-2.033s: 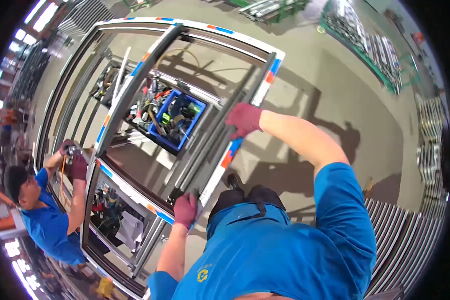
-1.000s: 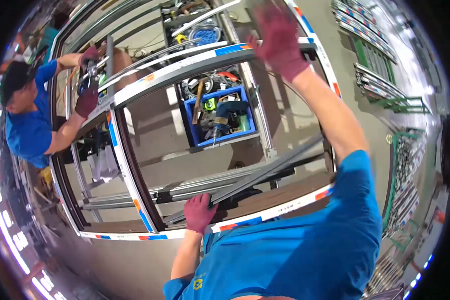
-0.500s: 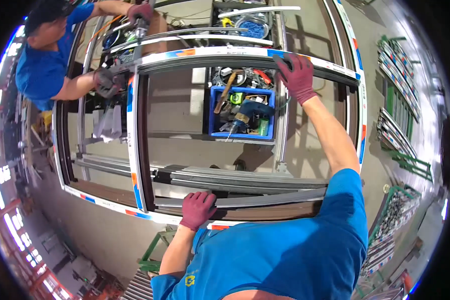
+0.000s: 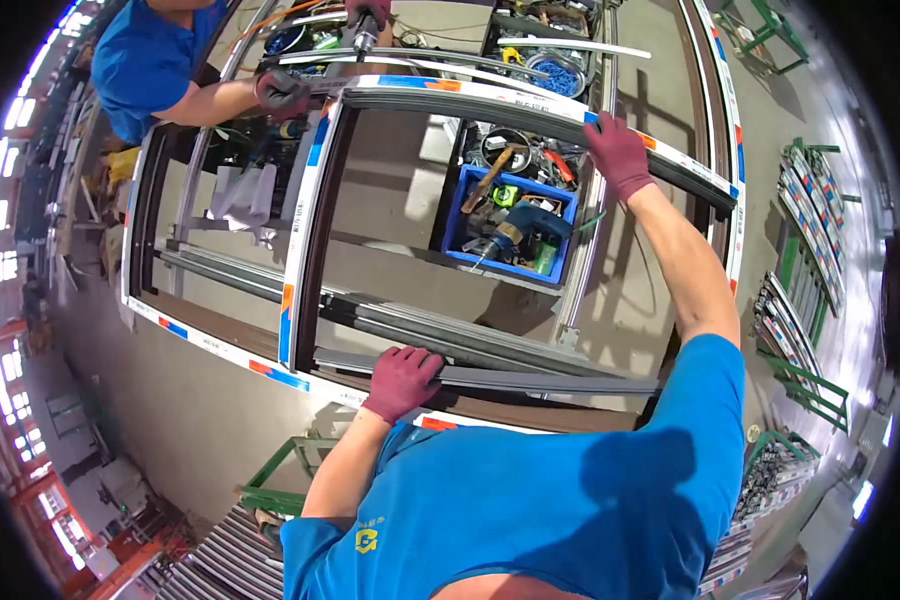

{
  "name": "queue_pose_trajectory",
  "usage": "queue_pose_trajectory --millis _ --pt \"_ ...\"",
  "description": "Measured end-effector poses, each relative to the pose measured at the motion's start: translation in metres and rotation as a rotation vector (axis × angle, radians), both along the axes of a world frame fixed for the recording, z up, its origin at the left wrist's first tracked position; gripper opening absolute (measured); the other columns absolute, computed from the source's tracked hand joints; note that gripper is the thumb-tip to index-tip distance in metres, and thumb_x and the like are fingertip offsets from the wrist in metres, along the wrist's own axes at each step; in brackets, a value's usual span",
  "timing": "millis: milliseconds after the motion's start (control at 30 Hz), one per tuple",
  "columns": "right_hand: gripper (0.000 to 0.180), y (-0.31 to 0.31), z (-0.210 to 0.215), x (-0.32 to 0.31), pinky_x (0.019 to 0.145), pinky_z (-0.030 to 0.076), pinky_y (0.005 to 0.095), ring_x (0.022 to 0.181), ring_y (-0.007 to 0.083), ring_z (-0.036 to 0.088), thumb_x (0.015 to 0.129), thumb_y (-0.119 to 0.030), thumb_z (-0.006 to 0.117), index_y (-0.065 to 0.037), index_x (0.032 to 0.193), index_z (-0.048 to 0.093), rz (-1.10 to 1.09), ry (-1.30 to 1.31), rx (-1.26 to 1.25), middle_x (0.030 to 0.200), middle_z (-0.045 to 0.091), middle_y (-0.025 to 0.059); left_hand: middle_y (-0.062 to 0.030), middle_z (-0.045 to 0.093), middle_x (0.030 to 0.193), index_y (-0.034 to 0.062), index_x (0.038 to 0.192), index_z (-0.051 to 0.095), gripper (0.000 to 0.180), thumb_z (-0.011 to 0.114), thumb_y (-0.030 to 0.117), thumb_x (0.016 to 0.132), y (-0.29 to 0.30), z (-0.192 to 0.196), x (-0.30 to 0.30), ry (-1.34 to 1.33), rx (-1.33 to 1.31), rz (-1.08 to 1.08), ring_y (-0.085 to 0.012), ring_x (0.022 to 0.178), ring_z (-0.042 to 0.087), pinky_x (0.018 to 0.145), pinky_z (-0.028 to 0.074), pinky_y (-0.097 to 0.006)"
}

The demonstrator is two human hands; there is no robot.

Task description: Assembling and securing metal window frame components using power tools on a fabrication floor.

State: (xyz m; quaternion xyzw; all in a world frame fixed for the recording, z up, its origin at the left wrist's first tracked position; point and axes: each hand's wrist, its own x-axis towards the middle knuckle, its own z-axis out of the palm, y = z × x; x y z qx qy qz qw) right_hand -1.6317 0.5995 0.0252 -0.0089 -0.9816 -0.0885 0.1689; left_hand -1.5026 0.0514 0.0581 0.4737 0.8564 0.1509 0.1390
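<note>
A large window frame (image 4: pixel 305 240) with dark inner profiles and white, blue and orange film lies flat in front of me. My left hand (image 4: pixel 405 383), in a maroon work glove, curls its fingers over the near rail, against a long grey strip (image 4: pixel 530 381) lying along it. My right hand (image 4: pixel 618 155), gloved alike, reaches out and grips the far rail from above. Near the joint of the far rail and the crossbar, a co-worker's gloved hands (image 4: pixel 283 92) hold a power drill (image 4: pixel 366 36), partly cut off by the picture's edge.
Beneath the frame's opening sits a blue crate (image 4: pixel 520 268) with a hammer (image 4: pixel 487 180), a tape measure and a corded drill (image 4: pixel 523 228). More trays of hardware lie beyond. Green racks of profiles (image 4: pixel 805 390) stand at right; another green stand (image 4: pixel 275 490) is below left.
The view has shifted, so the frame sits more to the right in the picture. My right hand's fingers have closed more around the far rail. My left hand stays on the near rail.
</note>
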Motion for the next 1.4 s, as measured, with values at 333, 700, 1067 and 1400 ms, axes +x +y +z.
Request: queue_pose_trajectory --millis 333,700,1067,1400 --pt "0.052 -0.072 0.033 0.08 0.081 0.055 0.0532 0.111 0.0382 0.064 0.076 -0.028 0.081 -0.015 0.123 0.063 0.085 -0.192 -0.152 0.117 0.06 0.0161 -0.0054 0.065 0.099 0.0151 0.109 0.066 0.047 0.085 0.032 0.069 -0.005 -0.002 -0.003 0.005 0.026 0.013 -0.0269 0.098 0.068 0.081 0.052 -0.044" --pt "0.062 -0.173 0.158 0.205 0.091 0.054 0.0426 0.098 0.0373 0.07 0.083 -0.024 0.076 -0.007 0.14 0.06 -0.18 -1.009 -0.954 0.107 0.072 0.0251 -0.009 0.061 0.142 0.0205 0.133 0.066 0.046 0.072 0.026 0.087 0.003 0.012 -0.005 0.19 0.246 -0.109 -0.0269 0.118 0.065 0.092 0.057 -0.038" --pt "0.084 -0.224 0.167 0.281 0.096 0.054 0.0333 0.109 0.0186 0.067 0.076 -0.021 0.086 -0.004 0.152 0.053 -0.298 -1.237 -1.386 0.12 0.073 0.0121 -0.0218 0.06 0.126 0.0048 0.117 0.064 0.04 0.07 0.009 0.078 0.0 0.019 0.01 0.219 0.626 0.086 -0.0407 0.112 0.064 0.093 0.057 -0.048" --pt "0.076 -0.251 0.176 0.284 0.08 0.056 0.0299 0.088 0.0152 0.07 0.074 -0.021 0.09 0.0 0.14 0.059 -0.365 -1.434 -1.453 0.104 0.074 0.0074 -0.0204 0.053 0.142 0.0121 0.129 0.063 0.041 0.065 0.016 0.088 0.015 -0.005 0.021 0.217 0.53 0.165 -0.0407 0.131 0.054 0.108 0.049 -0.054"
